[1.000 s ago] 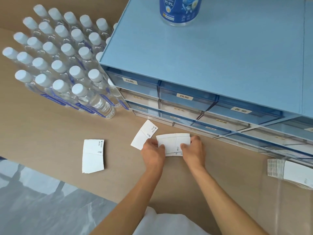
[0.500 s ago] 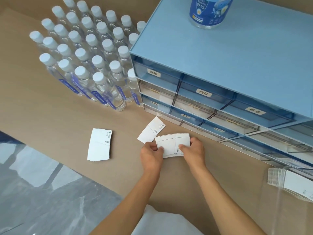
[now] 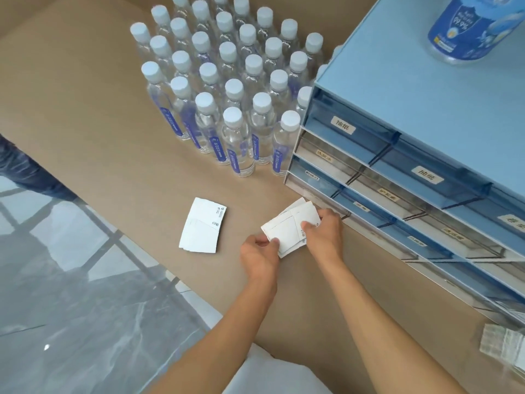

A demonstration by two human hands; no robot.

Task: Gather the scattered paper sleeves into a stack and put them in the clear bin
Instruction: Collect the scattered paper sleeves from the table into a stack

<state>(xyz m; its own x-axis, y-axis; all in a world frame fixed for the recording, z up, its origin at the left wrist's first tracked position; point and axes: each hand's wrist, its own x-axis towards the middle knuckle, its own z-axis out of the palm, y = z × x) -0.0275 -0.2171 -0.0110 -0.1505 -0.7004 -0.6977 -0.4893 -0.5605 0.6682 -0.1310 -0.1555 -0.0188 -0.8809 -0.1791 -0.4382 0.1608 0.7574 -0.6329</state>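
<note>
A small stack of white paper sleeves [image 3: 287,230] is held between both hands just above the brown table, in front of the drawer cabinet. My left hand [image 3: 258,255] pinches its near left corner and my right hand [image 3: 324,231] grips its right end. Another sleeve pokes out from under the stack at its far edge. A separate little pile of white sleeves [image 3: 203,226] lies flat on the table to the left. The clear bin [image 3: 502,351], with sleeves inside, shows only at the bottom right corner.
A blue drawer cabinet [image 3: 412,115] with labelled drawers fills the right side, a blue-labelled canister [image 3: 471,27] on top. Several capped water bottles [image 3: 235,89] stand in a block at the back. The table's near edge drops to a grey tiled floor [image 3: 71,294] at left.
The view has swung left and nearer. My hands carried the stack onto the loose sleeve that lay beside it, so that sleeve now sits under the stack. The left pile has not moved.
</note>
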